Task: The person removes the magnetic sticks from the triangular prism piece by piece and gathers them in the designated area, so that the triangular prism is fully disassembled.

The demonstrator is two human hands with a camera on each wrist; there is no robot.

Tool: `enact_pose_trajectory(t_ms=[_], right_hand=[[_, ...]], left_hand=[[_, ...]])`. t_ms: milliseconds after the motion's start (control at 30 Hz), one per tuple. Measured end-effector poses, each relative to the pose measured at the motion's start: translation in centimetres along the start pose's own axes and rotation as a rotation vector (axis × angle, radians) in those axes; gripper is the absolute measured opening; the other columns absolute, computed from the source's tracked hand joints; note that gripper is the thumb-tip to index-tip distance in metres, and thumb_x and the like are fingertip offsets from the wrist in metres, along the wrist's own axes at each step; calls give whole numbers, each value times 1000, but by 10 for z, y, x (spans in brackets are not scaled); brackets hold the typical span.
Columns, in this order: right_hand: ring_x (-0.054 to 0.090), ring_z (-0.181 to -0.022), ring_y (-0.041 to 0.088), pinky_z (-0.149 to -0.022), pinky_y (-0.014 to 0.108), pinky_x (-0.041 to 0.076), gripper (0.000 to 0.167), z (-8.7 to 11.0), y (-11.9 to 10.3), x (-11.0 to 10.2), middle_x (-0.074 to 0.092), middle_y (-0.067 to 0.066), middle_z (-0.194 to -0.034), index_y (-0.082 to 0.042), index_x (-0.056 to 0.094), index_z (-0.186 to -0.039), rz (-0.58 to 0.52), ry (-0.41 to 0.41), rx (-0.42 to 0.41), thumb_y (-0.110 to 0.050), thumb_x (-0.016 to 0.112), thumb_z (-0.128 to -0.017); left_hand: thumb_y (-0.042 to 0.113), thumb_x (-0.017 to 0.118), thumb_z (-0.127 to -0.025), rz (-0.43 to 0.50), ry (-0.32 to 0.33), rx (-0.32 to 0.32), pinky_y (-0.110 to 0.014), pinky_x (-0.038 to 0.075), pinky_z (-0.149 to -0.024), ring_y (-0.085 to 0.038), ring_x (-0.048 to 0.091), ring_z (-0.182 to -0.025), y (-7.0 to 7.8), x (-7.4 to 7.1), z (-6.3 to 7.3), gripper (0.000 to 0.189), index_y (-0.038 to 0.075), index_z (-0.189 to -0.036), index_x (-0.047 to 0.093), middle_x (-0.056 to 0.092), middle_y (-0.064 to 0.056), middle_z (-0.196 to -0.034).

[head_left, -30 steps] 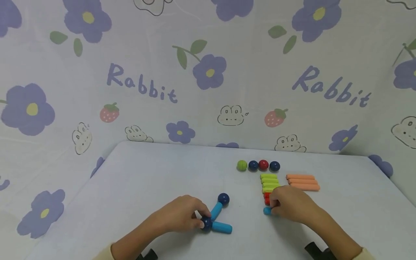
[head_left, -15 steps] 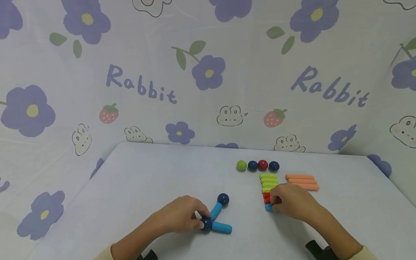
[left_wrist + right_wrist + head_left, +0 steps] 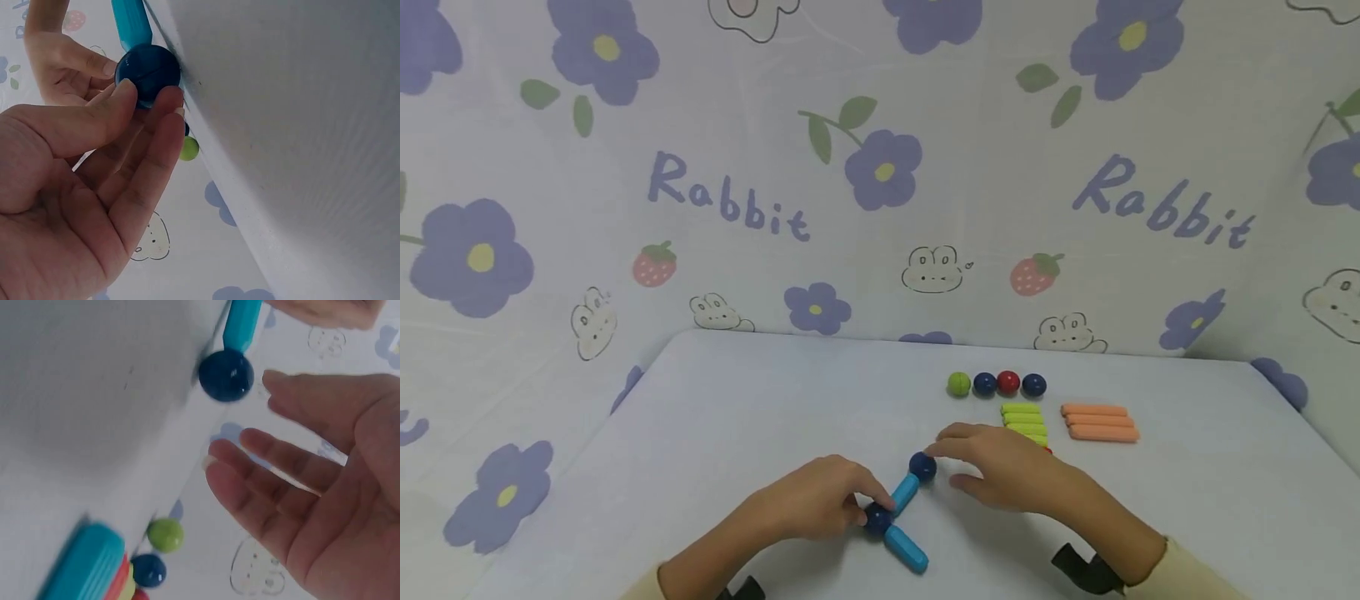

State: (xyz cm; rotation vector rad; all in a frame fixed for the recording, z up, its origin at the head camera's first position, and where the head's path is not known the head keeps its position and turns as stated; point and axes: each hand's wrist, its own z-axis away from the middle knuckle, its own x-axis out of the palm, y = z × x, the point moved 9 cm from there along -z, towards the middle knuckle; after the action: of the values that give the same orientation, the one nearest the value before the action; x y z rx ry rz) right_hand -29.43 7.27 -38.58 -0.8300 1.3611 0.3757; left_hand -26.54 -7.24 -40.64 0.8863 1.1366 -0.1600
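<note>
My left hand (image 3: 812, 502) pinches a dark blue ball (image 3: 877, 523) between thumb and fingers low in the middle of the head view. Two light blue rods run out from that ball. The upper rod (image 3: 906, 493) leads to a second dark blue ball (image 3: 923, 467), while the lower rod (image 3: 907, 550) points toward the front right and ends bare. Beside the second ball, my right hand (image 3: 1015, 468) is spread with thumb and fingers apart. The right wrist view shows this ball (image 3: 226, 376) close to the thumb tip, with nothing gripped.
Yellow-green rods (image 3: 1022, 423) lie stacked side by side behind my right hand, with orange rods (image 3: 1099, 422) to their right. Behind them stand a green ball (image 3: 958, 384), a red ball (image 3: 1008, 383) and dark blue balls. Another light blue rod (image 3: 87, 559) shows beside red.
My right hand has let go of a light blue rod beside the red rods and moved left to the second ball. The lower rod has swung toward the front; the second ball shifted slightly right.
</note>
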Motion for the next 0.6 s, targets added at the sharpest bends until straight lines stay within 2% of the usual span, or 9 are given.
enact_pose_trajectory(t_ms=[100,233,367,600], right_hand=[[60,-120,24,-94,42,52,39,-7,-12,11,63,4,-131,-17,68,-129,11,-34,-57,-13,75,-90],[64,-106,18,-90,36,54,32,-10,-17,15,66,1,-117,-16,73,-118,8,-17,-93,-8,77,-88],[62,-91,11,-84,30,55,25,-9,-16,15,65,-4,-102,-16,75,-110,-30,-4,-84,-6,78,-87],[61,-90,9,-83,26,54,24,-5,-13,16,64,-6,-100,-16,74,-108,-99,-35,-54,-8,78,-86]], left_hand=[[-5,72,-87,-3,-7,10,-23,50,-81,0,61,-90,1,0,-1,36,18,-113,78,70,12,-112],[-2,75,-85,3,-21,-5,-22,51,-78,1,62,-86,0,2,-1,36,17,-116,76,70,11,-112],[3,79,-83,14,-33,-39,-22,51,-76,1,62,-83,-4,3,-1,37,16,-118,75,70,11,-110],[27,83,-84,46,-29,-73,-20,50,-74,-1,60,-79,-8,3,-1,43,13,-123,70,68,12,-104]])
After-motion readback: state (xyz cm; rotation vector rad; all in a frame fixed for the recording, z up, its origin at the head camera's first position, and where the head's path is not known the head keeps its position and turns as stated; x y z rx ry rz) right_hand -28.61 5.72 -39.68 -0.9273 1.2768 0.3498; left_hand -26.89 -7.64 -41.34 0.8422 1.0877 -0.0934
